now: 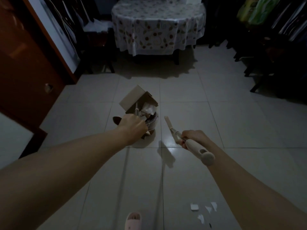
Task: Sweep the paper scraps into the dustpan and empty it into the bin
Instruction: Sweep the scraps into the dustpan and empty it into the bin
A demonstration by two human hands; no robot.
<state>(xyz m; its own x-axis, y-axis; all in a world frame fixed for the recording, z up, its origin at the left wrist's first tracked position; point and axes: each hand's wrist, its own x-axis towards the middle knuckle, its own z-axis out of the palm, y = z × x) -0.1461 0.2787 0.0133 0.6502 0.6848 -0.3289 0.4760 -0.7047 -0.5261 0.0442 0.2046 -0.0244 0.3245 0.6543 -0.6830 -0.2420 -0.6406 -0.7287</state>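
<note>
At frame centre the left hand grips a pale handle over the bin (stuffed with cardboard); right hand clasps the broom handle; paper scraps lie lower right on the tiles

The pale tiled floor carries everything. Near its middle stands a small bin stuffed with paper and cardboard. A few white paper scraps lie on the near right tiles. A pink slipper rests at the near edge. At the far side stands a table under a floral cloth.
</note>
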